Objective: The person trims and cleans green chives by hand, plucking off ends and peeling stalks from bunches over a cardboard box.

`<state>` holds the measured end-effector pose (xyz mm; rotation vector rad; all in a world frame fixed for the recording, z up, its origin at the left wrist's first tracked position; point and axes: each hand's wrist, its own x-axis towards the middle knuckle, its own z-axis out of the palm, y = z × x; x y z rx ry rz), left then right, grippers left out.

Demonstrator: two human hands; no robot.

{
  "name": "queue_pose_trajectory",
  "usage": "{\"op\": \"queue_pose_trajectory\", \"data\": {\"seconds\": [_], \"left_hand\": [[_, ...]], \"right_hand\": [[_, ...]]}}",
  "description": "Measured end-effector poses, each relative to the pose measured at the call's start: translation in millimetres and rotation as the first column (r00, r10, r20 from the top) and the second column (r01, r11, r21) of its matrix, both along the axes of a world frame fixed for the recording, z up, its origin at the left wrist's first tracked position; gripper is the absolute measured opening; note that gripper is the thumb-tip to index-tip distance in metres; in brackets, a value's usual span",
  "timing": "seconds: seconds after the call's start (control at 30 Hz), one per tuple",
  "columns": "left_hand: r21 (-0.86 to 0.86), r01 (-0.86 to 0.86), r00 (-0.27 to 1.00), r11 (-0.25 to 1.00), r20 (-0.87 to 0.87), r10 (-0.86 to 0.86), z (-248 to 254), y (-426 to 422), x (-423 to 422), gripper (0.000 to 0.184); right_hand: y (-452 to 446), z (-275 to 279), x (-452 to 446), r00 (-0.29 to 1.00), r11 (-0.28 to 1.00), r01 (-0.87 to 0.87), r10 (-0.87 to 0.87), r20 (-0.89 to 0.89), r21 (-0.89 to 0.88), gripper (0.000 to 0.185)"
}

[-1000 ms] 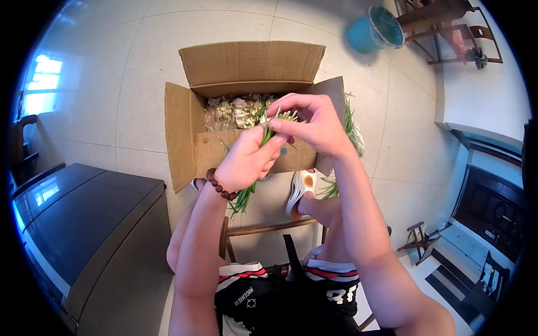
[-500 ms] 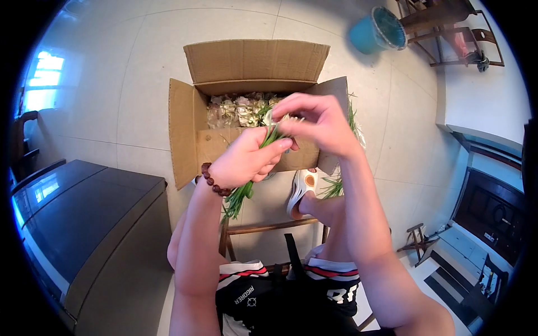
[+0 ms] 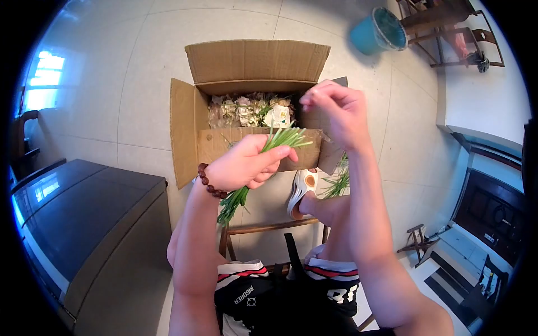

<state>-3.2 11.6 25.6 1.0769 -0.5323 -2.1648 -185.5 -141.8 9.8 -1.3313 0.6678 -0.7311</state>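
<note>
head cam | from wearer's head | forward, down — near (wide, dark-rimmed) | lap (image 3: 286, 308) to floor (image 3: 151, 67)

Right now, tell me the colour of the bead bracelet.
Dark reddish-brown; the bracelet shows best in the head view.

From here it looks like a room in a home: tiled floor (image 3: 151, 106), wooden chair (image 3: 483, 36), and 1 dark panelled door (image 3: 493, 210) past the doorway.

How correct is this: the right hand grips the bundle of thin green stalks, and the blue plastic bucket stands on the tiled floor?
The head view shows the left hand gripping the bundle, not the right hand; the bucket does stand there.
</note>
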Motion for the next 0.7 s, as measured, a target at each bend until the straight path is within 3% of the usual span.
{"op": "queue_pose_trajectory", "data": {"seconds": [0.1, 0.17, 0.3, 0.43, 0.5, 0.53, 0.7], "left_hand": [[-0.007, -0.028, 0.998, 1.000, -0.061, 0.028, -1, -2, -1, 0.024], [-0.030, -0.040, 0.996, 0.999, -0.077, 0.038, -4, -2, -2, 0.024], [-0.028, -0.026, 1.000, 0.999, -0.017, 0.026, -9, -1, -3, 0.025], [-0.015, -0.089, 0.995, 0.996, -0.045, 0.088, -5, -4, -4, 0.027], [-0.010, -0.111, 0.991, 0.994, -0.072, 0.110, 0, -5, -6, 0.028], [-0.005, -0.134, 0.986, 0.991, -0.099, 0.133, 2, -5, -6, 0.029], [-0.034, -0.324, 0.937, 0.946, -0.150, 0.315, -14, -3, -9, 0.031]], "right_hand": [[13, 11, 6, 0.990, 0.992, -0.119, 0.122, -0.066, 0.044, 0.009], [16, 19, 6, 0.917, 0.911, -0.390, 0.398, -0.034, 0.136, 0.017], [15, 20, 4, 0.861, 0.877, -0.448, 0.475, -0.179, 0.173, 0.018], [13, 12, 2, 0.898, 0.935, -0.322, 0.351, -0.266, 0.147, 0.016], [12, 11, 4, 0.943, 0.989, -0.132, 0.146, -0.297, 0.068, 0.015], [12, 12, 5, 0.955, 0.990, -0.058, 0.093, -0.280, 0.129, 0.018], [19, 9, 10, 0.972, 0.960, -0.163, 0.196, -0.132, 0.229, 0.019]]}}
